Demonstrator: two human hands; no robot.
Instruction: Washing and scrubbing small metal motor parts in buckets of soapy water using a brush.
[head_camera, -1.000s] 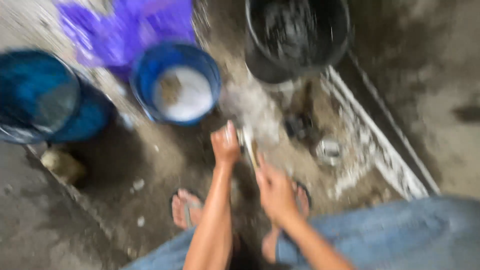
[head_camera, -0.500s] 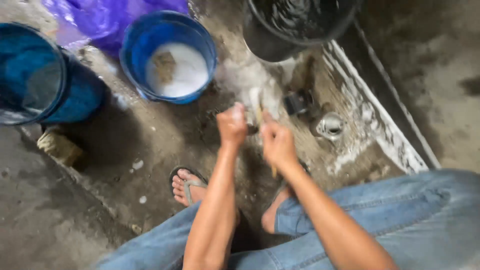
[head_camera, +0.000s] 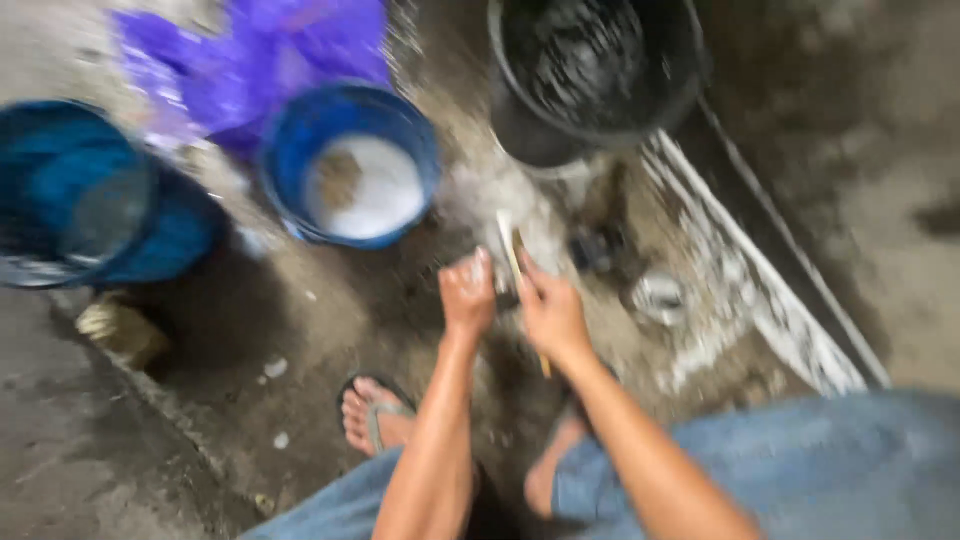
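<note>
The picture is blurred by motion. My left hand (head_camera: 467, 293) and my right hand (head_camera: 551, 312) are close together over wet concrete ground, low in front of my knees. Between them is a thin pale stick-like utensil (head_camera: 512, 250); its upper end points up toward the black bucket and its lower end shows under my right hand. My right hand is closed on it. My left hand is curled beside it, fingers closed; whether it grips the utensil or something small I cannot tell.
A blue bucket (head_camera: 300, 160) holding whitish water stands left of my hands. A blue barrel (head_camera: 180, 230) lies farther left, a purple plastic sheet (head_camera: 260, 60) behind. A black bucket (head_camera: 520, 130) stands above. A white-stained ledge (head_camera: 760, 300) runs right. My sandalled foot (head_camera: 370, 410) is below.
The view has swung, so the buckets sit lower and more to the right in the picture. My hands stay together on the stick-like utensil, now shifted slightly left.
</note>
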